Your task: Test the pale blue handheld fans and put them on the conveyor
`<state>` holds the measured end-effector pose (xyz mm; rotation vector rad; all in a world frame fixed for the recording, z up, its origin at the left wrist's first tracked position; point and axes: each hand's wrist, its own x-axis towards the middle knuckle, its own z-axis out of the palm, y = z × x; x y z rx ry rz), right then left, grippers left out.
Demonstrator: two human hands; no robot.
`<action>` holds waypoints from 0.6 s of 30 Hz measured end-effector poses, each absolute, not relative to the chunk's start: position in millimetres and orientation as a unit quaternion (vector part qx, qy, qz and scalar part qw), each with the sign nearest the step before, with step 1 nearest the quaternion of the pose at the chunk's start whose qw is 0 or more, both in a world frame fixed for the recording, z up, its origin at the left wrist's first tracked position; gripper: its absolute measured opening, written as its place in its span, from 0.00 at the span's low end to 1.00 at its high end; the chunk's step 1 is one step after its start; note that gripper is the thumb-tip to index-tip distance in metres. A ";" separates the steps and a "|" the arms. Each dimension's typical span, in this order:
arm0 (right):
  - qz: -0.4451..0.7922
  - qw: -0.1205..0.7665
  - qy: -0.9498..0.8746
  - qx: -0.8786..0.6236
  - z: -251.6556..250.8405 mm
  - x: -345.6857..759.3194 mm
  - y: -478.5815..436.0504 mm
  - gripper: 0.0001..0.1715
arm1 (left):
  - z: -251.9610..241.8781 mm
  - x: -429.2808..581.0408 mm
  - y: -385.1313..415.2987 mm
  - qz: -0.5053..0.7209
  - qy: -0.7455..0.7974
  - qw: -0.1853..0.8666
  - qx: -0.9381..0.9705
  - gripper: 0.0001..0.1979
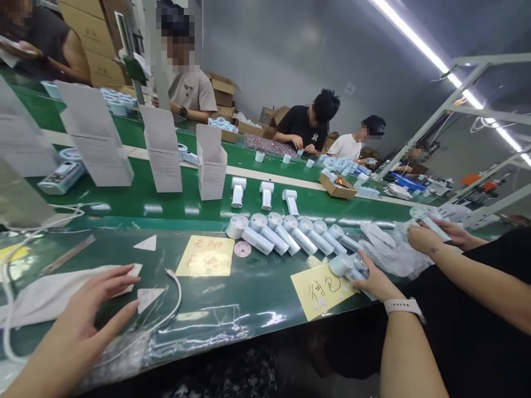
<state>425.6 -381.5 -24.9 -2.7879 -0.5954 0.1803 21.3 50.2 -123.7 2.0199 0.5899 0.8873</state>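
Observation:
My left hand (89,309) is spread open above a flat white pouch (50,287) at the bench's left, with nothing in its grasp. A white charging cable (176,287) curls just to its right, near small white triangular pieces (148,298). At the right, my right hand (375,279), with a white watch band on its wrist, grips a pale blue handheld fan (342,265), partly in clear plastic, over a yellow note (321,290). A row of similar fans (286,232) lies to the left of that hand, beside another yellow note (206,255).
Upright open white boxes (211,166) stand on the green conveyor (199,207), with several fans lying nearby. Close at right, a co-worker's hands (440,235) hold a fan by plastic bags (390,251). Other people work across the line. A small cardboard box (338,189) sits there.

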 end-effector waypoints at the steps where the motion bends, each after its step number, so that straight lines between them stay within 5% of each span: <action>1: 0.055 0.128 -0.191 -0.972 -25.6 431.7 -384.4 0.56 | -121.9 22.0 45.4 0.352 0.266 0.371 0.817 0.18; 6: -0.020 0.056 -0.118 -0.991 -9.9 461.5 -347.2 0.38 | -94.9 30.9 17.9 0.353 0.307 0.330 0.820 0.11; 11: 0.019 0.064 -0.241 -0.968 3.8 495.6 -217.4 0.18 | -85.8 31.1 11.5 0.361 0.335 0.356 0.794 0.11; 18: 0.128 0.044 -0.292 -0.947 -11.7 487.6 -55.1 0.20 | -86.7 22.9 4.5 0.366 0.352 0.358 0.783 0.13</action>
